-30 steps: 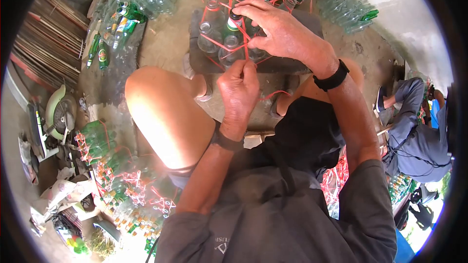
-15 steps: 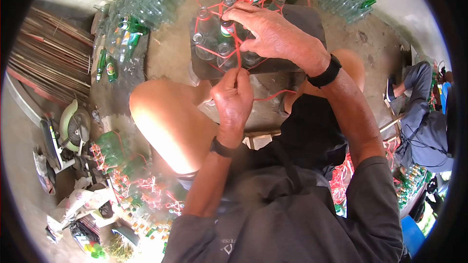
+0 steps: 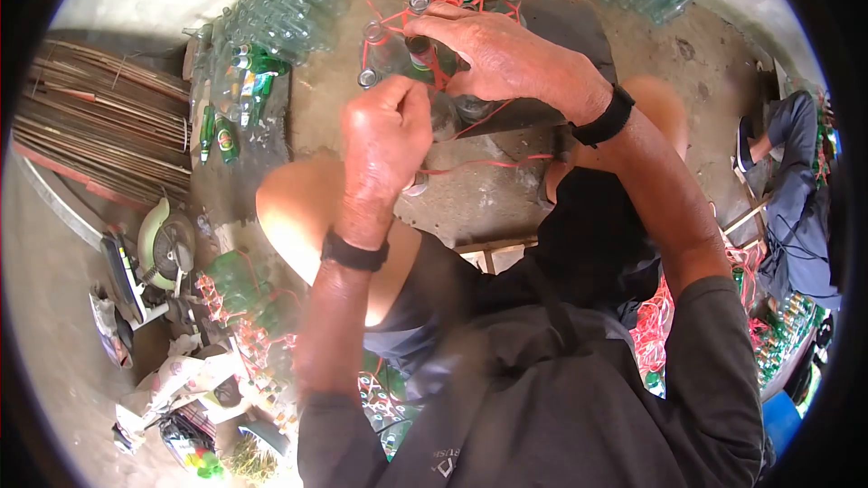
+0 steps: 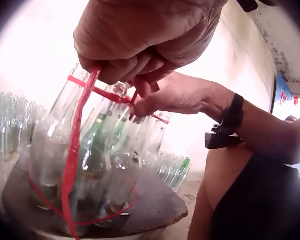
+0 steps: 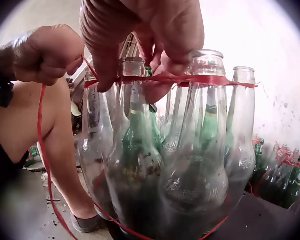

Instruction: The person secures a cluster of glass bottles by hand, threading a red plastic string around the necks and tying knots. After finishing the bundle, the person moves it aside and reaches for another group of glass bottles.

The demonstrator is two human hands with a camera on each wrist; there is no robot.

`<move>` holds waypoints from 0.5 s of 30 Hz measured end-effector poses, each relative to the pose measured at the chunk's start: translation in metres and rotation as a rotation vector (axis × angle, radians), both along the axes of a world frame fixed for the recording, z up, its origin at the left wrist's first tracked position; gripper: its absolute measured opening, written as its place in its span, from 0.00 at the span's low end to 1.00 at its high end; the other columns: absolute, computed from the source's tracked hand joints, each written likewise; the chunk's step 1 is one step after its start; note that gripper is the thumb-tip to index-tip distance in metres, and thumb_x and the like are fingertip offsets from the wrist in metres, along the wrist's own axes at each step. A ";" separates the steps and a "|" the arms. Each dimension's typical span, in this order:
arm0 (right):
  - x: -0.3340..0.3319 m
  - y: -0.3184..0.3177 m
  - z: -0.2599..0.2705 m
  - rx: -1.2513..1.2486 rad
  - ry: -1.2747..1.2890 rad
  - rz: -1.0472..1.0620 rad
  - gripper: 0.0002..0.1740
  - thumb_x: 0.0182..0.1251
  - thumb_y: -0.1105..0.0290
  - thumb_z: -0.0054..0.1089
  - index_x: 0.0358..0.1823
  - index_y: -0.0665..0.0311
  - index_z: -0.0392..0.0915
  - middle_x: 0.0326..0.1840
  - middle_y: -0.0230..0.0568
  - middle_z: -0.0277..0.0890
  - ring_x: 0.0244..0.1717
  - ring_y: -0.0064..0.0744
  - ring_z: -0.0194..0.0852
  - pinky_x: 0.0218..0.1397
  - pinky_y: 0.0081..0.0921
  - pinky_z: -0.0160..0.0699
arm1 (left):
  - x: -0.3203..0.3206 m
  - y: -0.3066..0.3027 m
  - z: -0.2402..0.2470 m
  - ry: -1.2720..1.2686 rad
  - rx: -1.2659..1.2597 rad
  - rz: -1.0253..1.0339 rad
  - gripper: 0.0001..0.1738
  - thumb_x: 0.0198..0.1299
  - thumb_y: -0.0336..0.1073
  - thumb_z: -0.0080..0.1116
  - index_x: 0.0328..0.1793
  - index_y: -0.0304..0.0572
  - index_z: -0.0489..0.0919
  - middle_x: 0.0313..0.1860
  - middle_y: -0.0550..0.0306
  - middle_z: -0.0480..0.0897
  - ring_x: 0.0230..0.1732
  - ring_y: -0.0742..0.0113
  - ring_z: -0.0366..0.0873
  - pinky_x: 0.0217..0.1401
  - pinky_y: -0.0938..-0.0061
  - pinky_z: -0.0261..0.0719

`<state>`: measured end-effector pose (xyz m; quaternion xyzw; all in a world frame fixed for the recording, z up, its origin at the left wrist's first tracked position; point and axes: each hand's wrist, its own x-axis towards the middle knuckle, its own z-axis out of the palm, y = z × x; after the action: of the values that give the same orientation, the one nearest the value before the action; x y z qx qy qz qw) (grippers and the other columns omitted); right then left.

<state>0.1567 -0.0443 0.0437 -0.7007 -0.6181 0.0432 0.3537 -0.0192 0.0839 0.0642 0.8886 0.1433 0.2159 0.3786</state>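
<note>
One red plastic strand (image 4: 71,165), gripped by the left hand (image 3: 387,140), is probably being tightened around clear glass bottles (image 5: 192,165) on the dark board (image 3: 579,23); I cannot tell whether the right hand (image 3: 515,54) pinches anything, but knotting seems called for next.

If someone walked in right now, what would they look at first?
Probably the cluster of glass bottles standing on a dark board at the top middle of the head view, with red twine around their necks. Next might come the person's left hand, gripping that twine in front of the bottles, and the right hand over their tops. Many more clear bottles crowd the wall at upper left.
</note>
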 end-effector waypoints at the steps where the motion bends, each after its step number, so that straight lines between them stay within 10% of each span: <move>1: 0.000 0.000 0.000 0.001 0.000 -0.002 0.45 0.51 0.80 0.77 0.76 0.59 0.74 0.70 0.45 0.78 0.66 0.52 0.81 0.59 0.42 0.86 | 0.005 0.003 0.000 -0.033 0.030 0.006 0.06 0.69 0.28 0.65 0.43 0.30 0.88 0.24 0.49 0.85 0.27 0.75 0.80 0.33 0.69 0.80; 5: -0.002 0.000 -0.002 0.019 0.002 -0.015 0.46 0.53 0.79 0.74 0.79 0.58 0.72 0.66 0.44 0.78 0.64 0.52 0.81 0.59 0.43 0.85 | 0.024 0.017 0.003 0.019 0.101 -0.005 0.05 0.68 0.27 0.65 0.41 0.31 0.88 0.25 0.42 0.84 0.25 0.64 0.83 0.34 0.66 0.81; 7: -0.003 0.000 0.001 0.020 0.000 -0.014 0.47 0.53 0.79 0.73 0.80 0.58 0.71 0.65 0.44 0.78 0.63 0.51 0.81 0.59 0.44 0.85 | 0.032 0.019 0.001 -0.052 0.227 0.004 0.05 0.60 0.26 0.61 0.31 0.34 0.84 0.27 0.35 0.82 0.28 0.34 0.83 0.31 0.55 0.80; 15: -0.003 0.000 -0.005 0.063 -0.003 -0.008 0.35 0.53 0.79 0.68 0.67 0.62 0.76 0.58 0.47 0.76 0.57 0.55 0.84 0.52 0.46 0.85 | 0.029 0.025 -0.008 0.151 0.345 0.102 0.08 0.67 0.35 0.65 0.43 0.38 0.90 0.34 0.34 0.85 0.36 0.36 0.87 0.41 0.55 0.84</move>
<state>0.1537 -0.0440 0.0391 -0.6916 -0.6171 0.0213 0.3748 0.0101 0.1090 0.0564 0.9455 0.1770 0.1891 0.1974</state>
